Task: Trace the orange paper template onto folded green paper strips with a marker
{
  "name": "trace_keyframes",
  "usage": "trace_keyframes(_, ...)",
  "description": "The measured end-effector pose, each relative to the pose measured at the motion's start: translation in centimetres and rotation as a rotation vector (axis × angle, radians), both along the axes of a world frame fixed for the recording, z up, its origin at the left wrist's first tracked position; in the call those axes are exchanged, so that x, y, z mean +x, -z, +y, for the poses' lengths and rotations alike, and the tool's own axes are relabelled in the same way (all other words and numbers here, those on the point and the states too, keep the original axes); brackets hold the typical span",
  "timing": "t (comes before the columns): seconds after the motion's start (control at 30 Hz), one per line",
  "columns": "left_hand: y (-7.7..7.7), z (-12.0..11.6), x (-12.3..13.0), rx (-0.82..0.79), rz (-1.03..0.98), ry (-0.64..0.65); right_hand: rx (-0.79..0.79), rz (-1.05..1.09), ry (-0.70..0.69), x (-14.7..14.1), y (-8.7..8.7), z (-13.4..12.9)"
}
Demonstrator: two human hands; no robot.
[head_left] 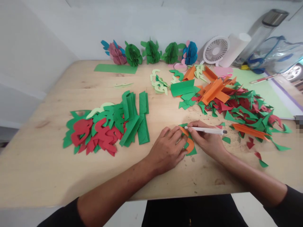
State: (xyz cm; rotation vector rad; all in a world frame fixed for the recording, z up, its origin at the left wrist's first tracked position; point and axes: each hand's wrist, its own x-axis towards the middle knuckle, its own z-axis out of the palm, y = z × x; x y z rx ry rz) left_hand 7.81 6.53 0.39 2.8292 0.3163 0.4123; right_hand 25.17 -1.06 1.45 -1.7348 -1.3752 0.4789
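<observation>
My right hand (207,138) is closed around a white pen (208,130). The pen's tip end meets the upper edge of an orange curved paper cutout (190,145). Under that cutout lies a piece of green paper (193,152), on the table. My left hand (169,148) rests over the left side of both papers, its fingers spread and bent, pressing them down. Its fingertips hide part of the orange shape. Left of my left hand are folded green paper strips (143,126) and a pile of red paper cutouts (101,137) mixed with green ones.
Scraps of red and green paper (248,107) are heaped at right, with orange folded strips (214,90). Green honeycomb paper figures (151,52) line the wall. A small white fan (216,50), a bottle (262,34) and a clear pouch (276,55) stand back right.
</observation>
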Motion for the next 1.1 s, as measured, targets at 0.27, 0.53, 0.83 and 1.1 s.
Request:
trace_keyframes(0.27, 0.1, 0.0, 0.1, 0.014, 0.006, -0.003, -0.026, -0.072, 0.032, 0.1, -0.5, -0.6)
trace_keyframes(0.53, 0.0, -0.1, 0.1, 0.019, 0.004, -0.008, -0.041, -0.013, 0.04, -0.1, -0.5, -1.3)
trace_keyframes(0.83, -0.1, -0.2, 0.1, 0.017, -0.018, -0.01, -0.047, -0.017, 0.041, 0.0, -0.4, -2.2)
trace_keyframes(1.1, -0.1, -0.1, 0.1, 0.021, -0.022, -0.009, -0.042, -0.063, 0.053, -0.1, -0.6, -2.8)
